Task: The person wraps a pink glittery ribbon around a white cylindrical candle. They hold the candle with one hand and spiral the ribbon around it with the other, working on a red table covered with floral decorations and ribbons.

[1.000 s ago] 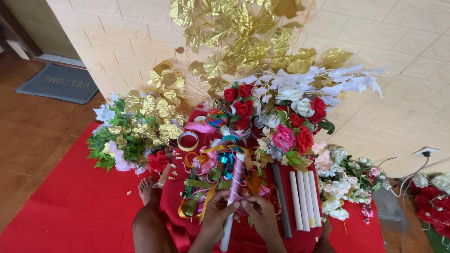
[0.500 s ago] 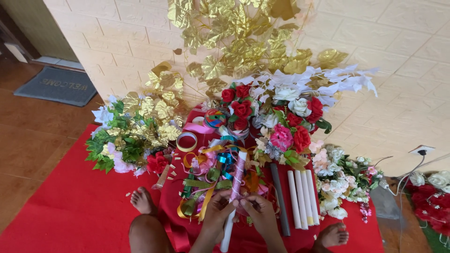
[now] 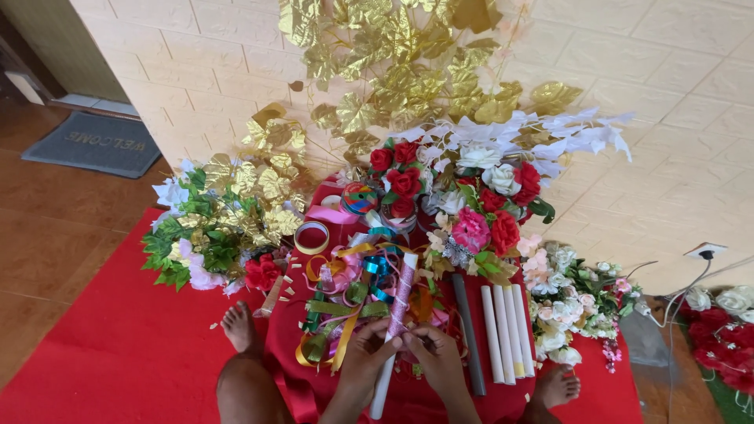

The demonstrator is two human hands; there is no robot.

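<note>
Seated on the red mat (image 3: 94, 353), I keep my left hand (image 3: 365, 357) and right hand (image 3: 432, 357) pinched together on the pink roll (image 3: 395, 314); it lies unmoved among ribbons (image 3: 345, 298), so wrapping hasn't advanced.

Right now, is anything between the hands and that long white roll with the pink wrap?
Nothing visible. The left hand and the right hand both already touch the white roll near its middle, fingertips on it. The loose ribbons lie beside it to the left, the dark tube to the right, neither covering the grip.
</note>
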